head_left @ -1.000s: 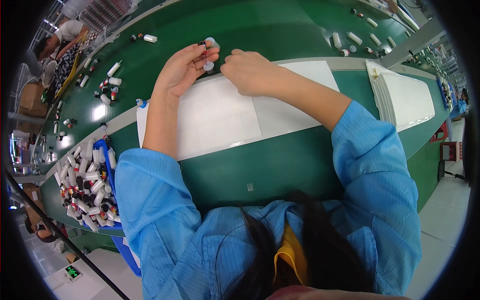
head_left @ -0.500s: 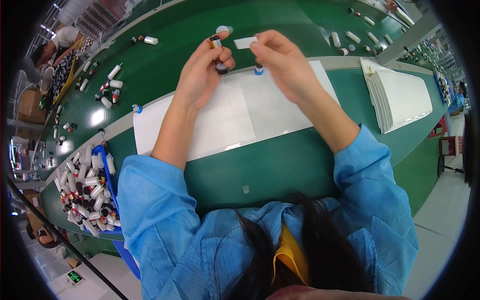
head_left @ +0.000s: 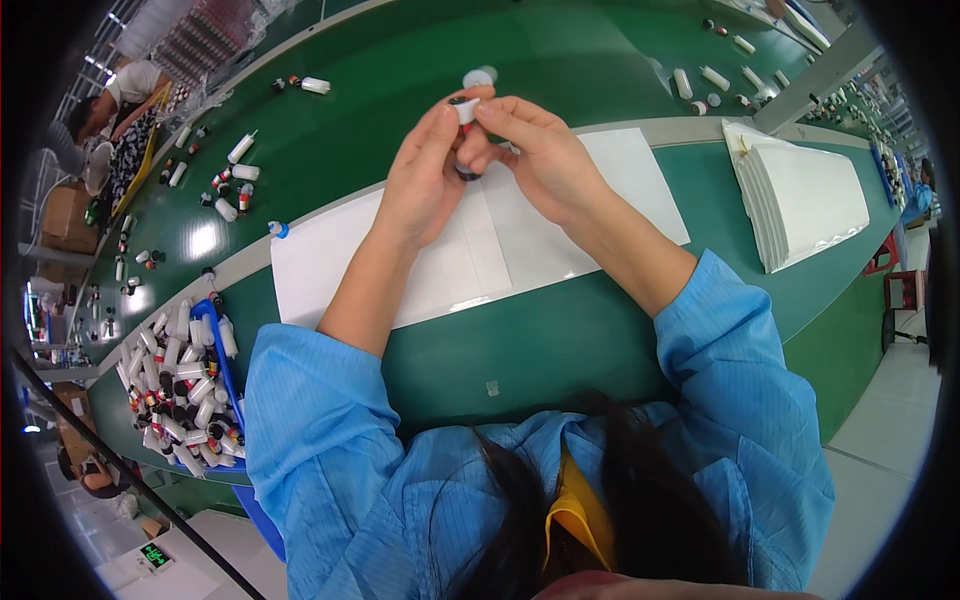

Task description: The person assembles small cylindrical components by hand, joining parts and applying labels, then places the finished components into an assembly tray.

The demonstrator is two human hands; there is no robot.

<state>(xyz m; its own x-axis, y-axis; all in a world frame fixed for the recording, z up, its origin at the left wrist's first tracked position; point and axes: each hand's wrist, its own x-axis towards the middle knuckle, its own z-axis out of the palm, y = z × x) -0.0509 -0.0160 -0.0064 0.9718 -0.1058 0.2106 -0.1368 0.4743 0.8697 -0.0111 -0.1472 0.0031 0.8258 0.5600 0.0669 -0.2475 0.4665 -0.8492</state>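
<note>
Above the far edge of a white sheet [head_left: 345,250], my two hands come together around a small bottle. My left hand [head_left: 425,170] is closed on this bottle, whose dark cap [head_left: 466,173] shows below the fingers. A small white label [head_left: 467,112] lies against its side, pinched at one end by my right hand [head_left: 540,160]. Both thumbs are near the label. A pale round end [head_left: 480,77], blurred, sticks out just beyond the fingertips; whether it belongs to the bottle I cannot tell. Fingers hide most of the bottle.
At left, a blue tray [head_left: 222,365] is heaped with white bottles. More bottles [head_left: 240,148] lie scattered on the green belt. A blue-capped piece [head_left: 279,229] sits at the sheet's far left corner. A stack of white sheets [head_left: 805,195] lies right. Another person [head_left: 130,85] works far left.
My right hand has moved left and brought the label from apart onto the bottle. My left hand has shifted right with the bottle. The blue-topped piece near my right hand is now hidden.
</note>
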